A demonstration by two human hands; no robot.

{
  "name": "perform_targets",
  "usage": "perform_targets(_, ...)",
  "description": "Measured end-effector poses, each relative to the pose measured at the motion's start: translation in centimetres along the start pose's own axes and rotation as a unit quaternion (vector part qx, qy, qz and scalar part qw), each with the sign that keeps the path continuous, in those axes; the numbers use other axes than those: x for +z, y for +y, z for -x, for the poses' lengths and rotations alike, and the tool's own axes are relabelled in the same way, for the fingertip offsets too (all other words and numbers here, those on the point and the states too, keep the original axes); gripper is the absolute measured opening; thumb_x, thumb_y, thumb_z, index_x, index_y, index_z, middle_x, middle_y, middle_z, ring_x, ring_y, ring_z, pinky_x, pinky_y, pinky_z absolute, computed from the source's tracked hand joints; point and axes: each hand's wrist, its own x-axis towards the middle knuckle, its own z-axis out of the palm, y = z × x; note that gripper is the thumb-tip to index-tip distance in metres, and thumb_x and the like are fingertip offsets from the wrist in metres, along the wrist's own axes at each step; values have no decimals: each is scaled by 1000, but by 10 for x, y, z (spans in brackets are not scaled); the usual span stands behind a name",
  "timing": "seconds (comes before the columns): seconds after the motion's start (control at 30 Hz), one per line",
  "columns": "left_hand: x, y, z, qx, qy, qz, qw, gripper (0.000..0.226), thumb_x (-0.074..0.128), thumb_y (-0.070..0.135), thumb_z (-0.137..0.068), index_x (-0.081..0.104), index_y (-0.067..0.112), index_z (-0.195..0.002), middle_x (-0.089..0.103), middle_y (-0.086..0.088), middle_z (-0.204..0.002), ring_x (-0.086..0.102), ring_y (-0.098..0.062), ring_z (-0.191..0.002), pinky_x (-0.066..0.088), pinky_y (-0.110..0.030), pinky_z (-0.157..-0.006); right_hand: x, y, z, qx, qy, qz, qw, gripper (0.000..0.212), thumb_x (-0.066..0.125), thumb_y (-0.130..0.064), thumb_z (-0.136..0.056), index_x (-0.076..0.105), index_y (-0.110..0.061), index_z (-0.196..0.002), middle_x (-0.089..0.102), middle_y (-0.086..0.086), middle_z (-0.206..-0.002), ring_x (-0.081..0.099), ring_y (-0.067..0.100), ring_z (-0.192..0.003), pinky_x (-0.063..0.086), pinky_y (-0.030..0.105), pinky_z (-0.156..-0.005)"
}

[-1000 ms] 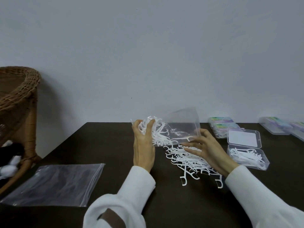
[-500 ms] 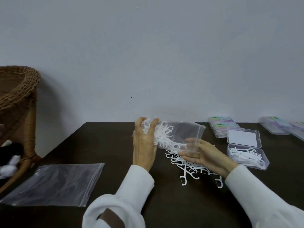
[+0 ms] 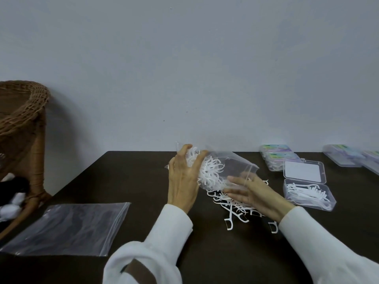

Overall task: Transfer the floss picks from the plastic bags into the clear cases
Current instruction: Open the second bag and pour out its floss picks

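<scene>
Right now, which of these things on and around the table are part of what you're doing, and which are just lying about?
Part of the job:
- plastic bag, gripped by the left hand, right hand under it
- loose floss picks
- open clear case
- closed cases

Lying about:
- flat empty bag
- wicker chair

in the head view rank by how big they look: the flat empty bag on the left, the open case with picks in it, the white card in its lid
1. flat empty bag, largest by far, though nearest the camera
2. open case, tray and lid together
3. white card, which fits inside that case's lid
</scene>
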Motion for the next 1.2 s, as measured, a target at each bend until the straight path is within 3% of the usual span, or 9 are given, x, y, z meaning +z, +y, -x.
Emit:
perform_targets(0.1, 3, 0, 1, -28, 8, -14, 999, 92, 84, -12, -44, 49, 27, -120, 33, -11, -127, 37, -23, -111, 49, -40, -89, -1, -1, -1, -92, 51, 39, 994, 37, 69, -3, -74, 43, -7, -99, 61, 18, -108, 70, 25, -73, 57, 26, -57)
perform_targets(0.17, 3, 2, 2, -49, 18, -19, 998, 87, 82, -13, -44, 56, 24, -118, 33, -11, -126, 37, -23, -110, 49, -40, -88, -2, -1, 1, -138, 65, 178, 972, 21, 71, -11, -76, 56, -11, -90, 60, 11, -109, 65, 18, -81, 53, 25, -61)
perform_targets(0.27, 3, 4, 2, -60, 24, -13, 998, 86, 78, -17, -42, 57, 21, -117, 33, -11, -126, 38, -22, -107, 50, -40, -85, -4, 0, 3, -219, 101, 395, 887, 17, 77, -25, -72, 65, -26, -84, 53, 0, -96, 49, 6, -78, 37, 10, -66)
perform_targets(0.4, 0, 6, 3, -66, 16, 9, 998, 90, 80, -10, -40, 52, 21, -120, 31, -9, -127, 37, -21, -107, 48, -39, -87, -3, 0, 4, -308, 118, 467, 821, 26, 77, -24, -73, 69, -28, -98, 57, 5, -90, 51, 12, -72, 39, 6, -62)
perform_targets(0.7, 0, 8, 4, -91, 5, 31, 995, 87, 81, 1, -45, 49, 22, -122, 29, -6, -130, 42, -26, -107, 50, -44, -87, -3, -1, 4, -331, 142, 440, 823, 34, 79, -20, -70, 65, -26, -100, 52, -3, -91, 57, 2, -76, 46, 4, -69)
perform_targets(0.9, 2, 11, 7, -89, -2, 30, 996, 87, 82, 1, -45, 47, 24, -121, 29, -7, -130, 42, -25, -108, 49, -42, -89, -3, -3, 6, -333, -26, 482, 810, 48, 69, -23, -81, 49, -42, -120, 50, -23, -125, 49, -11, -106, 37, 2, -90)
perform_targets(1.0, 2, 13, 7, -75, -13, 30, 997, 83, 81, -1, -46, 52, 21, -121, 29, -6, -129, 49, -30, -105, 53, -46, -84, -1, 3, 2, -296, -79, 474, 825, 38, 57, -19, -91, 49, -47, -115, 49, -26, -123, 48, -13, -105, 40, 8, -93)
perform_targets(1.1, 3, 13, 7, -53, -22, 28, 998, 77, 84, 5, -49, 57, 18, -120, 29, -6, -130, 52, -32, -106, 52, -44, -86, -2, 6, -2, -288, -64, 455, 840, 34, 56, -15, -91, 53, -46, -105, 55, -19, -116, 55, -2, -98, 48, 23, -89)
perform_targets(1.2, 5, 10, 7, -44, -20, 32, 998, 81, 87, 8, -49, 53, 21, -121, 29, -8, -130, 42, -25, -109, 49, -39, -89, -5, 5, -1, -263, -66, 442, 855, 28, 62, -19, -87, 56, -43, -100, 59, -9, -110, 61, 4, -84, 51, 21, -75)
